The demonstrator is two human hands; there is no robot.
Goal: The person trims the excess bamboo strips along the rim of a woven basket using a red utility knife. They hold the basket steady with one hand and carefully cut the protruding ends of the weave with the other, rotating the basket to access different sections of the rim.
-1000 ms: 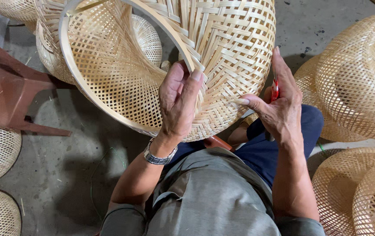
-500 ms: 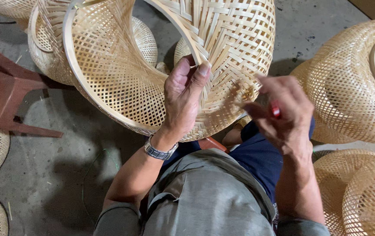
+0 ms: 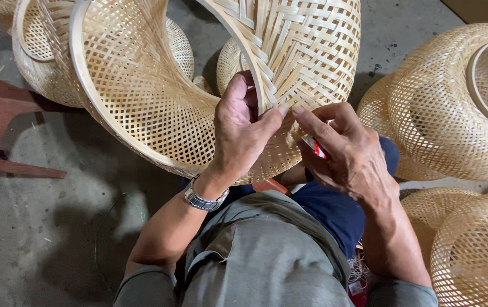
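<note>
left hand (image 3: 244,133): grip closed on the rim band of the woven bamboo basket (image 3: 142,96); thumb on the outer weave, fingers curled over the edge into the opening. Metal wristwatch (image 3: 203,199) on the wrist.
right hand (image 3: 349,150): grip closed on a small red-and-white tool (image 3: 314,146), which shows between the fingers; index finger stretched out to the weave, its tip just beside the left thumb tip.
basket position: held up off the floor in front of the person's chest, over the lap, tilted so the round opening faces left and toward the camera; the coarser plaited part (image 3: 306,51) sits at upper right.
change vs 0.5 s ago: right hand has moved in from clear of the basket to touching the weave at the rim. Left hand stays on the same stretch of rim. Basket barely shifted.
change vs 1.0 s ago: right hand then lay spread flat on the basket wall; now bunched, one finger extended.
surroundings: finished baskets (image 3: 454,108) on the right, more (image 3: 471,244) at lower right, another (image 3: 39,51) behind at upper left. Red stool (image 3: 0,131) on the concrete floor (image 3: 56,227) to the left.
clothing: grey shirt (image 3: 261,261), dark blue trousers (image 3: 335,210).
</note>
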